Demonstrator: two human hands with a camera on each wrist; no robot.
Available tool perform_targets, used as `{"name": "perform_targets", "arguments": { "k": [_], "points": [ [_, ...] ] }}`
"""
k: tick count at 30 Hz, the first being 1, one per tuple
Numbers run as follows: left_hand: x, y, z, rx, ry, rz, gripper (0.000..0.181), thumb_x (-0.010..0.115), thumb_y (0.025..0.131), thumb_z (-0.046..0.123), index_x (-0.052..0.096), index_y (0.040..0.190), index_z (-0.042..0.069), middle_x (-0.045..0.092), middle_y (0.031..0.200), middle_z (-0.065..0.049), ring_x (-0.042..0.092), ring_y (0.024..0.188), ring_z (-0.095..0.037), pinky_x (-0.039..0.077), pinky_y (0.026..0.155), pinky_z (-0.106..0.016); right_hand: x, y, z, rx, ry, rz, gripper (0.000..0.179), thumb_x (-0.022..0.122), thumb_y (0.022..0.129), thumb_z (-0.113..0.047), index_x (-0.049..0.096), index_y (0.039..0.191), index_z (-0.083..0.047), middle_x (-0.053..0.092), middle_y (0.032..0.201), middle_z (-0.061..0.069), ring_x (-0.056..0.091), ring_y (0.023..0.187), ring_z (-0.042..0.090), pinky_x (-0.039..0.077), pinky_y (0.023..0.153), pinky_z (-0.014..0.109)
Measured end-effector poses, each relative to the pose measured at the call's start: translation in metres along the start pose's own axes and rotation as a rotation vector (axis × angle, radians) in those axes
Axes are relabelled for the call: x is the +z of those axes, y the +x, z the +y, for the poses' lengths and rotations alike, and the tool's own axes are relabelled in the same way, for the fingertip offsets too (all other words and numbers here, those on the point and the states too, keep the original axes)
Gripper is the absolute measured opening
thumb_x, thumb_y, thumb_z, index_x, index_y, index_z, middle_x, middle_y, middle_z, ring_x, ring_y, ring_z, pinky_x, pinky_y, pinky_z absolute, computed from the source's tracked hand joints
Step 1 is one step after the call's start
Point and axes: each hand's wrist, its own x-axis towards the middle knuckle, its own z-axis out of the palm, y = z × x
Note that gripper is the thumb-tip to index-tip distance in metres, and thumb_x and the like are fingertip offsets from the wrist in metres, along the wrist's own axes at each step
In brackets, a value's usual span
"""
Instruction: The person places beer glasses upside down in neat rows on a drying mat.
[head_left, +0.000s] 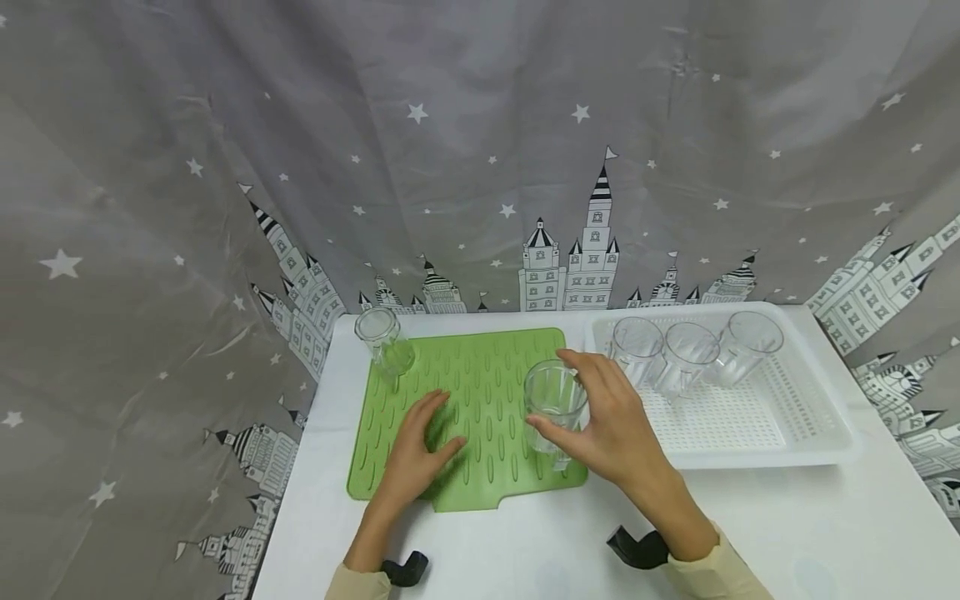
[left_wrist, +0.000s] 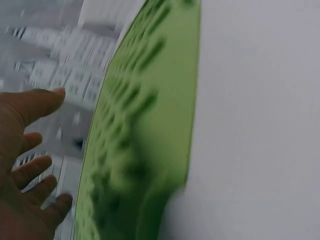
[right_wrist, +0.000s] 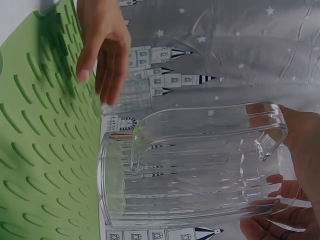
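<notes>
My right hand (head_left: 611,417) holds a clear glass mug (head_left: 553,400) near its upper end, over the right part of a green ridged mat (head_left: 480,425). In the right wrist view the held mug (right_wrist: 195,170) stands upright relative to the mat, handle toward the camera. Whether its lower end touches the mat, I cannot tell. Above the mat's left part is my left hand (head_left: 415,454), its fingers spread and apart from any mug. A second glass mug (head_left: 390,346) stands at the mat's back left corner.
On the right is a white perforated tray (head_left: 817,417) with three glass mugs along its back left part, one of them a glass mug (head_left: 750,342) farthest right. The table (head_left: 540,542) is white. A grey curtain (head_left: 465,108) with stars and castles hangs behind it.
</notes>
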Motion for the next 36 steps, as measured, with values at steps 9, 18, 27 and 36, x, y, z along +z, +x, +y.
{"name": "perform_targets", "arguments": {
  "k": [9,18,27,36],
  "points": [
    [0.045,-0.002,0.043,0.123,-0.268,-0.149,0.089,0.090,0.090,0.025,0.041,0.165,0.025,0.048,0.167,-0.012,0.047,0.156,-0.033,0.047,0.124,-0.057,0.005,0.000,-0.003,-0.026,0.012,-0.006,0.089,0.095,0.077,-0.048,0.059,0.148,-0.008,0.071,0.130,0.009,0.067,0.120,0.027,0.060,0.100,0.048],
    [0.064,0.004,0.058,0.145,-0.353,-0.175,0.089,0.091,0.088,0.024,0.043,0.163,0.029,0.050,0.166,0.000,0.049,0.154,-0.025,0.050,0.123,-0.051,0.009,-0.004,-0.004,-0.017,0.019,-0.030,0.088,0.095,0.077,-0.047,0.059,0.148,-0.009,0.070,0.134,0.010,0.066,0.123,0.029,0.060,0.101,0.051],
    [0.072,0.004,0.062,0.160,-0.384,-0.217,0.085,0.091,0.087,0.021,0.048,0.160,0.020,0.055,0.161,-0.005,0.056,0.147,-0.025,0.052,0.121,-0.047,0.015,-0.007,-0.006,-0.041,0.032,-0.024,0.086,0.095,0.077,-0.048,0.060,0.147,-0.011,0.070,0.133,0.009,0.066,0.121,0.026,0.060,0.101,0.048],
    [0.073,0.004,0.064,0.174,-0.356,-0.216,0.077,0.091,0.087,0.019,0.053,0.154,0.023,0.061,0.154,0.001,0.059,0.143,-0.018,0.054,0.119,-0.043,0.015,-0.009,-0.008,-0.043,0.027,-0.037,0.084,0.095,0.078,-0.047,0.062,0.145,-0.010,0.069,0.133,0.010,0.066,0.123,0.026,0.060,0.103,0.047]
  ]
}}
